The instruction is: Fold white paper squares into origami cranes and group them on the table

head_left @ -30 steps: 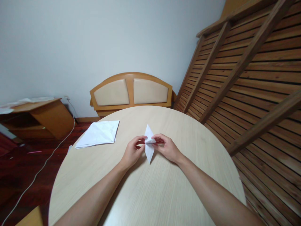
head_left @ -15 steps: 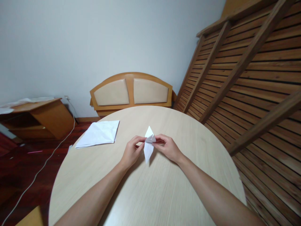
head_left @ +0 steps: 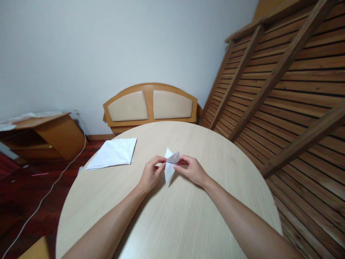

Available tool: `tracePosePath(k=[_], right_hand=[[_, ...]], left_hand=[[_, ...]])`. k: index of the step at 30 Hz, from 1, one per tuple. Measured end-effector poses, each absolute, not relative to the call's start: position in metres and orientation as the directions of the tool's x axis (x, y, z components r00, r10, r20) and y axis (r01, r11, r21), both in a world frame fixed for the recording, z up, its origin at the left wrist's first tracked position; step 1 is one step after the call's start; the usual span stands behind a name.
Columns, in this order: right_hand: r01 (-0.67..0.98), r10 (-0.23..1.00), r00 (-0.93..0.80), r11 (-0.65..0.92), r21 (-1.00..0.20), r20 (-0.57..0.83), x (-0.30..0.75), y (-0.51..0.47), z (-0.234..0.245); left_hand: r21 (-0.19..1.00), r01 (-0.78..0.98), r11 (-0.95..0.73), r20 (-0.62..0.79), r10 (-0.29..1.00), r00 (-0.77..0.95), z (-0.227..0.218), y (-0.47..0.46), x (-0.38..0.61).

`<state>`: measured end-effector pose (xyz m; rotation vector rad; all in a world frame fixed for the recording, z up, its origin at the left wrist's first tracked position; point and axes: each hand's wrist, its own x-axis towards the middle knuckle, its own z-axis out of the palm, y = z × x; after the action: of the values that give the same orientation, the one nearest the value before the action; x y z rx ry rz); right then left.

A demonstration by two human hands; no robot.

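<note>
The person's left hand (head_left: 151,174) and right hand (head_left: 193,171) have fingers clamped on a white folded paper (head_left: 169,172) (pointed at both ends, creased flap raised).

- The left forearm (head_left: 114,217), bare, slanted up and inward from the lower left.
- The right forearm (head_left: 239,216), also bare, slanted inward from the lower right.
- The left hand (head_left: 151,174) was closed in a pinch, fingers bent.
- The right hand (head_left: 193,171) pinched too, its thumb (head_left: 180,169) pointing left.
- Both hands faced each other, near but apart.
</note>
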<state>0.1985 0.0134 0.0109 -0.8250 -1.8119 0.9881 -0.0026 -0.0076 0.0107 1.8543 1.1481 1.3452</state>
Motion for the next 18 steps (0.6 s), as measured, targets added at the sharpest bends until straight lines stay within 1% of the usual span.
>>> tracePosePath(k=[8,18], right_hand=[[0.149,0.821,-0.368,0.515,-0.844,0.436,0.1988,0.0131,0.0131],[0.209,0.825,-0.376,0.519,-0.829,0.422,0.2013,0.0134,0.0135]], left_hand=[[0.815,0.317,-0.485,0.461,0.874,0.152,0.0076,-0.0070,-0.0041],[0.830,0.323,-0.454,0.430,0.891,0.148,0.0097,-0.0082,-0.0025]])
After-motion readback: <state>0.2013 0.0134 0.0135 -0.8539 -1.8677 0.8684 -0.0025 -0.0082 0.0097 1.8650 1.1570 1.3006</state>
